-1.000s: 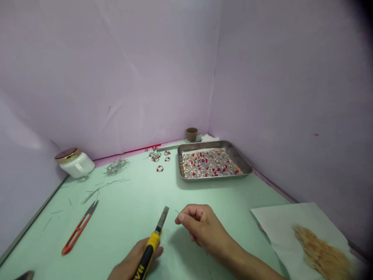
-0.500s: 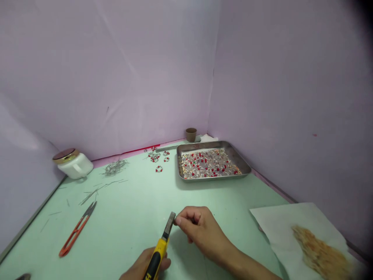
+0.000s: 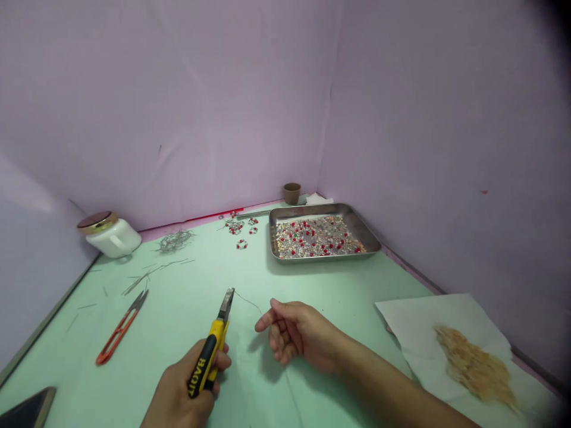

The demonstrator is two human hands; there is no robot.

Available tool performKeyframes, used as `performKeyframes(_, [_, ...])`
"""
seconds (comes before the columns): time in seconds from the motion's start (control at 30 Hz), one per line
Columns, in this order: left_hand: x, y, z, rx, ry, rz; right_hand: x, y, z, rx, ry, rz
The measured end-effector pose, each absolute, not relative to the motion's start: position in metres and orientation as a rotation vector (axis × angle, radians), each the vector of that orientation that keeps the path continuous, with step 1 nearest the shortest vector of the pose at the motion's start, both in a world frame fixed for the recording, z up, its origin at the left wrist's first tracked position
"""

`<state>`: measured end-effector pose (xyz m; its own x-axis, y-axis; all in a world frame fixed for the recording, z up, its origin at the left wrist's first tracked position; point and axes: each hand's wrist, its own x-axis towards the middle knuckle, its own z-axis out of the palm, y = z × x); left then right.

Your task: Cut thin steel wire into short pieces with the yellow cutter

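My left hand (image 3: 185, 380) is wrapped around yellow and black pliers (image 3: 207, 359), their jaws pointing up and away from me. From the jaw tip a thin wire (image 3: 247, 301) runs right toward my right hand (image 3: 297, 333). That hand is loosely open, index finger and thumb extended and the other fingers curled. The wire reaches its index finger; whether it touches is unclear. Below the hand a faint thin line (image 3: 292, 392) shows, perhaps more of the same wire.
A metal tray (image 3: 325, 258) of small beads stands at the back, with beaded rings (image 3: 241, 244) left of it. Orange thread snips (image 3: 118, 336), wire pieces (image 3: 173, 241), a lidded white mug (image 3: 118, 239) and a phone-like object (image 3: 29, 410) lie left. Paper (image 3: 410, 315) is right; a brown cup (image 3: 292, 194) behind.
The pliers and my left hand have moved left and up. My right hand has come away from the jaws and its pinch has opened, with the wire now visible between.
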<state>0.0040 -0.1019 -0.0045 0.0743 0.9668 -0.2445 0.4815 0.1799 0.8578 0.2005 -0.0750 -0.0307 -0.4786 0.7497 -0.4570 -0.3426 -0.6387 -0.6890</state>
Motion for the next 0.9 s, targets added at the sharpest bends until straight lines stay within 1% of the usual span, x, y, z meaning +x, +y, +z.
performKeyframes(0.23, [0.001, -0.099, -0.002, 1.426, 1.567, 0.664, 0.201, -0.077, -0.031, -1.066, -0.856, 1.949])
performKeyframes(0.43, [0.000, -0.097, 0.001, 1.472, 1.564, 0.694, 0.202, -0.075, -0.033, -1.067, -0.887, 1.929])
performKeyframes(0.6, [-0.002, -0.097, 0.003, 1.375, 1.489, 0.653, 0.203, -0.075, -0.034, -1.050, -0.893, 1.919])
performKeyframes(0.8, [-0.011, -0.092, -0.001, 1.188, 1.425, 0.830, 0.205, -0.074, -0.030, -1.056, -0.847, 1.884])
performKeyframes(0.9, [-0.014, -0.092, -0.005, 1.220, 1.352, 0.794, 0.204, -0.075, -0.028, -1.044, -0.838, 1.852])
